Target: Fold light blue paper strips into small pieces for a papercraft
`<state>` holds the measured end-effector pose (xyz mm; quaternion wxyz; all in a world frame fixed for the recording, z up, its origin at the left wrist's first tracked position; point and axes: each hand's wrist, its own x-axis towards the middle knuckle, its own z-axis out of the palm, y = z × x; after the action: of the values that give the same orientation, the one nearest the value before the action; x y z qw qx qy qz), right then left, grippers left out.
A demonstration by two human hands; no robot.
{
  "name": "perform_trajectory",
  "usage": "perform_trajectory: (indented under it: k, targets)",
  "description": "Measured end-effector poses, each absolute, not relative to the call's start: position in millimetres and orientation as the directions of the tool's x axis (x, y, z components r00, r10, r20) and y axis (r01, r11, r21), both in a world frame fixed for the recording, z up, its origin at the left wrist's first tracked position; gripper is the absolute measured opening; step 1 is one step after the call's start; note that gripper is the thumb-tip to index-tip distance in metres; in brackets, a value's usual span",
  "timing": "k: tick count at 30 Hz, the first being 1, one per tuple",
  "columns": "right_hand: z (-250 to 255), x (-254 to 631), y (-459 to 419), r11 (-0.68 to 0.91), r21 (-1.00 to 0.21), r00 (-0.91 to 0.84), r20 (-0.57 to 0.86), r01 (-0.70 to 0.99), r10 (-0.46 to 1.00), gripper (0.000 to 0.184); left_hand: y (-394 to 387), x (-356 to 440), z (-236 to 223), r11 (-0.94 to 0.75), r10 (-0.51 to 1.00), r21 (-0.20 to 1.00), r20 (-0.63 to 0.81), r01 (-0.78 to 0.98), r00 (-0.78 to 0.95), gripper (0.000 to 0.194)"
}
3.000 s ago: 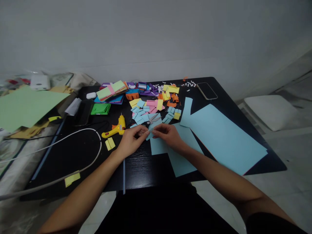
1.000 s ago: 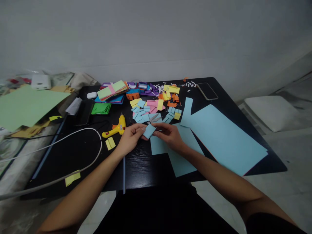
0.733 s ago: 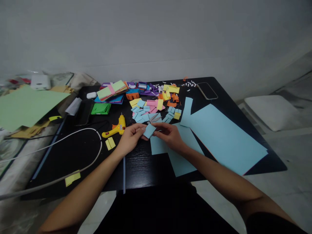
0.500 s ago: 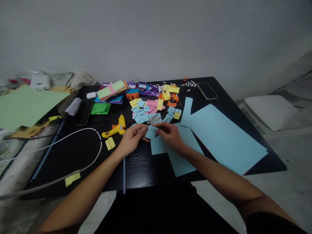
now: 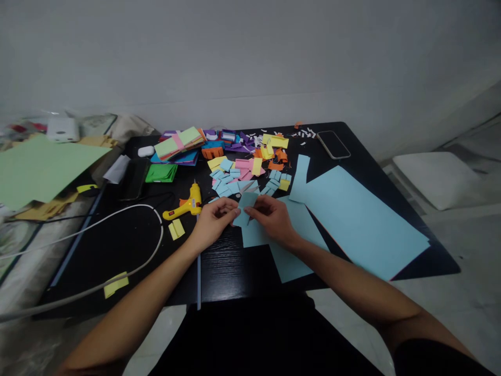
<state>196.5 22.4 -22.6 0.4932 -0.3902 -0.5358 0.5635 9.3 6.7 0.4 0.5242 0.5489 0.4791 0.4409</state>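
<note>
Between my hands is a small piece of light blue paper (image 5: 246,201), held above the table. My left hand (image 5: 215,218) pinches its left side between thumb and fingers. On the other side, my right hand (image 5: 273,215) pinches it with thumb and forefinger. Just behind the paper lie scissors (image 5: 247,187), their handles partly hidden. Under my right hand and forearm rest cut light blue sheets (image 5: 293,256). Small folded blue pieces (image 5: 223,180) lie in a pile beyond my hands, mixed with pink and yellow ones.
A yellow glue gun (image 5: 190,202) lies left of my left hand. A white cable (image 5: 161,235) loops across the table's left side. Large blue sheets (image 5: 360,224) cover the right side, with a phone (image 5: 333,144) behind. Folded coloured paper stacks (image 5: 180,143) stand at the back.
The small blue paper was flat, facing up between my hands a second ago. It has since turned, its upper part now standing higher, and my fingers have shifted their pinch on it.
</note>
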Motion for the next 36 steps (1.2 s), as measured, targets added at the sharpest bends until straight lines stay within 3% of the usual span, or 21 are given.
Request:
perform_trajectory:
  k: [20,36]
  targets:
    - [-17.5,195.2,18.3,0.086,-0.990,-0.205,0.108,-0.113,0.973,0.035,3.9,8.4,3.0,-0.061,0.995,0.987,0.049,0.149,0.082,0.017]
    - [-16.3,193.6,15.7,0.085,-0.989,-0.187,0.107,-0.121,0.977,0.035,3.5,9.7,6.9,0.011,0.998,0.997,-0.015,0.082,0.056,0.020]
